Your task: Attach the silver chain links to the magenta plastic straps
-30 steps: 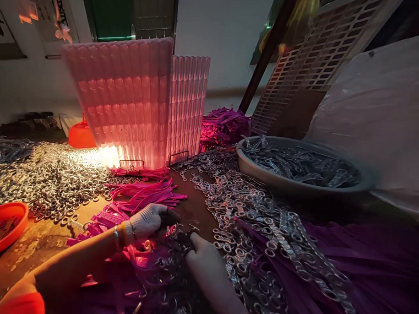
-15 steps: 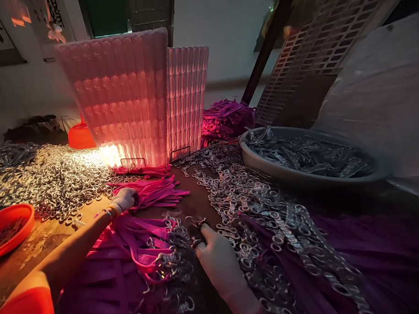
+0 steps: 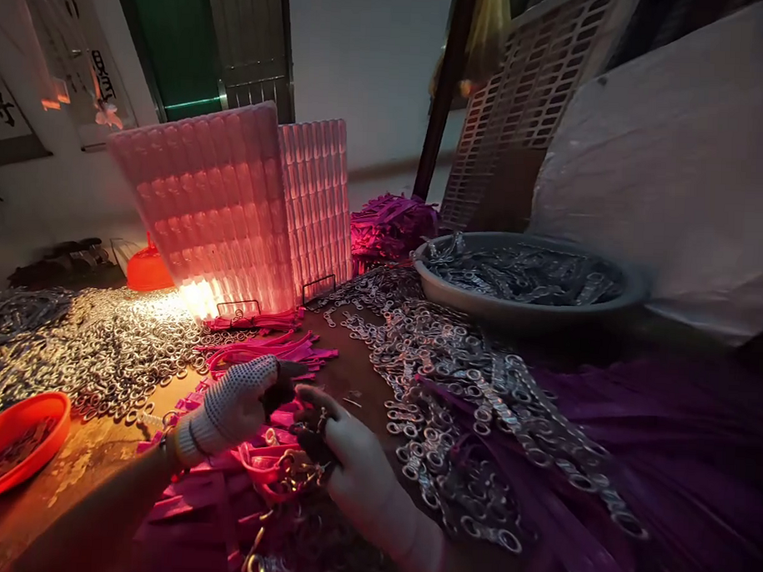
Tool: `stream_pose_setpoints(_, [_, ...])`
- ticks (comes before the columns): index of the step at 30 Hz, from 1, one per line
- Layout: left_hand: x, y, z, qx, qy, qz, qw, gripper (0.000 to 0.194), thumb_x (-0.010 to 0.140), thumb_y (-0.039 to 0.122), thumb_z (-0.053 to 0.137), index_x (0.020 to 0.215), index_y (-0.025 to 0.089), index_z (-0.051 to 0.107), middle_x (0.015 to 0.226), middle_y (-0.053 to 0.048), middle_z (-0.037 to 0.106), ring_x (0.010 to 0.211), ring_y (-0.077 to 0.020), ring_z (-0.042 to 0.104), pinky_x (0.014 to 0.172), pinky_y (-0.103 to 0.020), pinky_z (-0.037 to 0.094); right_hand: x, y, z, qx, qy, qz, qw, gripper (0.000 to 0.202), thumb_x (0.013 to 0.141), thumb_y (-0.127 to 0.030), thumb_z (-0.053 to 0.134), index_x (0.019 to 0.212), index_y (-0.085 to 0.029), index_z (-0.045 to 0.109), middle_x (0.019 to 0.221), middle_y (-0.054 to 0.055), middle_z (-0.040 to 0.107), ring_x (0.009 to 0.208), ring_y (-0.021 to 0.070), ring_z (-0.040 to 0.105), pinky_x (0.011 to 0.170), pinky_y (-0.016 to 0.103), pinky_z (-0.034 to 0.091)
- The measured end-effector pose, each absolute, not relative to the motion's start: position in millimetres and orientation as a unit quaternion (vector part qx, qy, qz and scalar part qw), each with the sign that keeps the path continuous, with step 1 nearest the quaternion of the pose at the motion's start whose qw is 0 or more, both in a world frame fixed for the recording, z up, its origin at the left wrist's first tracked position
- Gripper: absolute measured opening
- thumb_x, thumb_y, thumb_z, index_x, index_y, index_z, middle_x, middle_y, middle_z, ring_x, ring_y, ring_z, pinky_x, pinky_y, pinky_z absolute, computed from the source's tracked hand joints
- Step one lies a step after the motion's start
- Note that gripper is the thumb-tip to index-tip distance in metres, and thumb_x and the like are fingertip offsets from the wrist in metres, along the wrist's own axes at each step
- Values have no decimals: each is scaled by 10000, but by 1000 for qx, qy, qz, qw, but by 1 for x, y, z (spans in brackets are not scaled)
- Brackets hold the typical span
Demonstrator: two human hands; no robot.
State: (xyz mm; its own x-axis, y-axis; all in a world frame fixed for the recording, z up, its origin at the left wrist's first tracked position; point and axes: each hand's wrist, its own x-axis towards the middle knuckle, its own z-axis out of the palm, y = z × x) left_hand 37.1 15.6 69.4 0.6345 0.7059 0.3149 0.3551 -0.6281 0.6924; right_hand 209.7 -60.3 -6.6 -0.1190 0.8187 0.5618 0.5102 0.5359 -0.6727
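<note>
A narrow bare strip of the tabletop (image 3: 348,343) runs between the pink straps (image 3: 189,513) and the metal clasps (image 3: 442,346) heaped to the right; another bare patch lies between the left arm and an orange bowl (image 3: 56,438). The straps lie beneath and in front of the hands, their long axes mostly left to right, many metal-tipped ends pointing right. The gloved left hand (image 3: 243,402) and right hand (image 3: 351,448) curl toward each other, fingertips close; what they pinch cannot be told. The tabletop is brown and worn. Ridged plastic panels (image 3: 215,205) stand behind, before a pale wall (image 3: 357,68).
</note>
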Motion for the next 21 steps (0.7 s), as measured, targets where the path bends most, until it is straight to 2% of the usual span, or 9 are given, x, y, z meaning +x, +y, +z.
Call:
stream_pose_setpoints(2, [49,4,61,779,338,315,424,381,877,335,603,1226,185,628,811,-40,652,612,-104,562,557,-202,464,204,-62,-8,-434,-697,214,530,244,843,-122,487,1034,-179,629,1146,113,656,1068,190,600,929,310,467])
stream_pose_setpoints(4, [58,0,50,671,371,330,550,399,840,361,650,1186,164,625,697,1,607,443,-50,431,403,-162,336,199,-62,-10,-446,-668,242,544,232,839,-106,461,975,-174,635,1004,95,668,953,187,609,858,299,476])
stream_pose_setpoints(6, [63,1,40,568,392,335,642,341,782,337,716,1048,133,658,680,3,601,401,-20,386,363,-141,277,198,-62,-11,-470,-655,257,533,211,823,-96,456,887,-171,642,930,85,660,873,186,599,796,290,471])
stream_pose_setpoints(8, [64,3,35,491,403,340,694,276,745,290,754,937,109,673,680,-3,601,411,-2,400,373,-115,296,199,-61,-10,-478,-645,273,530,215,823,-103,459,890,-168,653,959,85,661,895,187,594,803,284,458])
stream_pose_setpoints(11, [58,6,34,434,404,341,730,249,764,260,739,958,116,678,621,30,547,401,17,382,391,-82,316,205,-61,-3,-493,-632,268,535,253,824,-115,466,959,-181,670,1042,74,665,978,187,588,849,275,430])
stream_pose_setpoints(13, [54,8,35,414,391,335,751,265,783,249,715,1012,128,661,630,38,544,387,22,357,377,-80,301,210,-63,4,-536,-629,250,505,270,778,-78,467,909,-187,676,971,57,681,917,180,594,797,259,416])
stream_pose_setpoints(17, [52,12,31,397,360,326,779,245,773,282,709,943,138,608,686,31,571,364,21,315,338,-101,243,221,-66,15,-650,-639,184,368,229,708,-31,453,716,-183,624,747,40,663,704,163,557,633,260,334])
stream_pose_setpoints(21, [57,6,24,515,388,304,702,281,791,414,670,831,150,583,584,49,508,355,-8,316,338,-134,219,224,-66,20,-682,-674,114,262,255,695,-8,444,765,-171,627,855,78,681,797,177,584,674,271,325])
